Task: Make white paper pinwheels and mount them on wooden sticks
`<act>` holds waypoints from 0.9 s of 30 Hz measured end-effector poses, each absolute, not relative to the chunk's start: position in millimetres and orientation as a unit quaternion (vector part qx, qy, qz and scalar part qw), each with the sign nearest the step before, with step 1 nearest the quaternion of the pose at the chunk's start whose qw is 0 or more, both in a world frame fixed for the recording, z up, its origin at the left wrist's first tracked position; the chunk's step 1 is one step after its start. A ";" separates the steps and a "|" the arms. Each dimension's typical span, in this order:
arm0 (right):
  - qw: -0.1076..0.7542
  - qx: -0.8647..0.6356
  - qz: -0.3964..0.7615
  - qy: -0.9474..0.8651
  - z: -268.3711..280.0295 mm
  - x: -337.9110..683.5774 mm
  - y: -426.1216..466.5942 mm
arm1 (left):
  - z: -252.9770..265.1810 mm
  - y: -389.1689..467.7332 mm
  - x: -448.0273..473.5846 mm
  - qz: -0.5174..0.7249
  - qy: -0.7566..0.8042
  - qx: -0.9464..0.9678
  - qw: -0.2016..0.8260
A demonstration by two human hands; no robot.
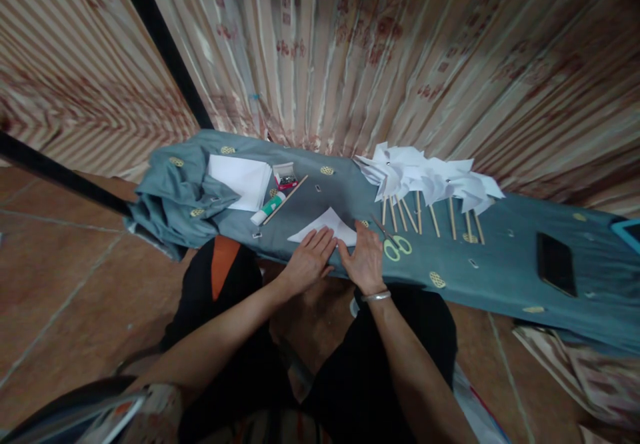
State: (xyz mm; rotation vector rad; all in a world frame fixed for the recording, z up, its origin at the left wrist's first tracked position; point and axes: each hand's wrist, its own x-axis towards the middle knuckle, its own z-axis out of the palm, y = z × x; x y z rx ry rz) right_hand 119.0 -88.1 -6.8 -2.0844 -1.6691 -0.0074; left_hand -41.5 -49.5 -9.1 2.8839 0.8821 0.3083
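Note:
A sheet of white paper (329, 221), folded into a triangle, lies on the grey-green cloth in front of me. My left hand (313, 256) rests flat on its lower edge, fingers stretched out. My right hand (363, 257), with a bracelet at the wrist, presses on the paper's right corner, its fingers extended and the thumb pointing toward the left hand. Just right of that hand are scissors (393, 243) with pale green handles. To the left lie a glue stick (269, 209), a thin wooden stick (286, 199) and a small open box of pins (285, 176).
A stack of white paper (245, 177) sits at the left, beside bunched cloth (175, 191). Several white paper pinwheels (425, 177) on sticks lie at the back right. Farther right is a dark phone (557, 264). Striped curtains (320, 57) hang behind the narrow cloth-covered surface (480, 277).

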 end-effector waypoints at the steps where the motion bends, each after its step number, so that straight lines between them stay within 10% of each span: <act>1: 0.236 -0.759 -0.003 -0.607 -7.9 118.5 -88.3 | -9.0 -49.5 -41.5 0.100 0.291 0.950 0.055; 27: 0.316 -0.731 -0.027 -0.604 -32.2 151.1 -99.7 | -12.7 -49.3 -87.9 0.074 0.275 0.957 0.047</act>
